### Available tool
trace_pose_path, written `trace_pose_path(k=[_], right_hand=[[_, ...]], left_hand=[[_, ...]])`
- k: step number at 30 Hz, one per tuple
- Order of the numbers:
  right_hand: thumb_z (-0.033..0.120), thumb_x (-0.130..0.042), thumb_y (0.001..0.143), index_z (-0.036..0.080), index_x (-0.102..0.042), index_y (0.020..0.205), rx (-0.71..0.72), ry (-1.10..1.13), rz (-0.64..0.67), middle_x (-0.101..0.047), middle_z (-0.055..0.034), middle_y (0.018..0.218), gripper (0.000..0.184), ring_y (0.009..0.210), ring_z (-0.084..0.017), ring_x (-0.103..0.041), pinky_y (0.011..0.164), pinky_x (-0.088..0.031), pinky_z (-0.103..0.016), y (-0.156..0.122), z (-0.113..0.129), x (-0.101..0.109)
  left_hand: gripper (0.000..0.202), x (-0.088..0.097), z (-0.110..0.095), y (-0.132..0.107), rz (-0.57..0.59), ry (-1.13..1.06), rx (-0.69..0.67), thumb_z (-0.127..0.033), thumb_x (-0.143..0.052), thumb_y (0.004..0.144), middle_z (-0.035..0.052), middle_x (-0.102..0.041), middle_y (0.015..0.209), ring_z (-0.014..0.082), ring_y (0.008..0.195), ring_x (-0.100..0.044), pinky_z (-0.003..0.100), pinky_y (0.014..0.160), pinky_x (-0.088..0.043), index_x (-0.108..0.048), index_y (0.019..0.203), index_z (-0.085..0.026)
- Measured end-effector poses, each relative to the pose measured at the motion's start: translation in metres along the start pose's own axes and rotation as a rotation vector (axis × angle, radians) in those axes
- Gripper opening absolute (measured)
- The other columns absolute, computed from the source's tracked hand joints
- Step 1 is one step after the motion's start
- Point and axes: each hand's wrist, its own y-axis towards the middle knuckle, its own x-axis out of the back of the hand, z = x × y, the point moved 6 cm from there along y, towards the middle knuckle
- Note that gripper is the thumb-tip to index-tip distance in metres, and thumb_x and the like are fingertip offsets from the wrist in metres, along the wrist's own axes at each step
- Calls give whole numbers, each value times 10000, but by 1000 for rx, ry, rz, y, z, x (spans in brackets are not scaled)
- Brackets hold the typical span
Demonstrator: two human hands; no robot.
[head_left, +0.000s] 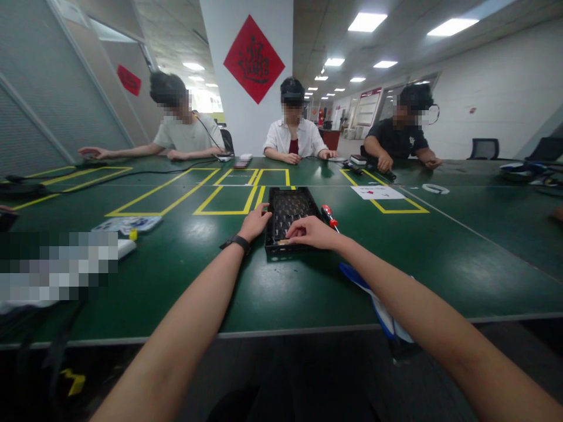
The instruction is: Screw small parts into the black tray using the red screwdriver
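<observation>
A black plastic tray [294, 248] with raised walls and a patterned floor lies on the green table in front of me. My left hand [256, 223], with a dark band on its wrist, holds the tray's left side. Over the near part of the tray, my right hand [311, 232] has its thumb and fingers pinched together. A small tan piece [282, 241] lies by those fingertips at the near left inside the tray; whether they grip it is unclear. Just right of the tray is a screwdriver [329, 217] with a red and black handle.
Blue and white cloth or gloves [383, 310] lie under my right forearm at the table edge. A printed white sheet [378, 192] and a white ring [435, 189] are farther right. Yellow tape marks the green table [193, 258]. Three people sit across, their hands on the far side.
</observation>
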Motion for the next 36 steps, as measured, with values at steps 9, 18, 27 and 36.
trace_pose_path(k=[9,18,27,36], right_hand=[[319,-653,741,119,-711,865,20,-104,13,-694,-61,806,242,685,-115,-585,640,-425,-220,0,6,2],[307,-623,772,125,-719,865,40,-149,46,-701,-55,803,226,687,-115,-591,642,-416,-213,-1,8,1],[338,-664,737,134,-722,856,39,-118,1,-696,-52,788,243,671,-115,-576,636,-412,-220,0,8,2],[301,-626,779,147,-720,850,54,-254,20,-689,-54,811,193,703,-121,-581,660,-395,-227,0,11,1]], left_hand=[[435,1,0,0,-6,5,6,-357,-438,830,54,-648,1026,198,925,-591,333,862,-433,-494,1238,-219],[443,-1,2,2,-4,4,-5,-355,-432,829,62,-647,1010,197,895,-595,335,833,-442,-488,1245,-213],[431,0,1,0,-8,-1,4,-354,-438,829,59,-647,1033,199,920,-594,335,849,-440,-503,1233,-218],[445,0,0,0,0,13,-1,-358,-432,831,62,-649,1010,200,890,-597,338,833,-444,-488,1248,-213]])
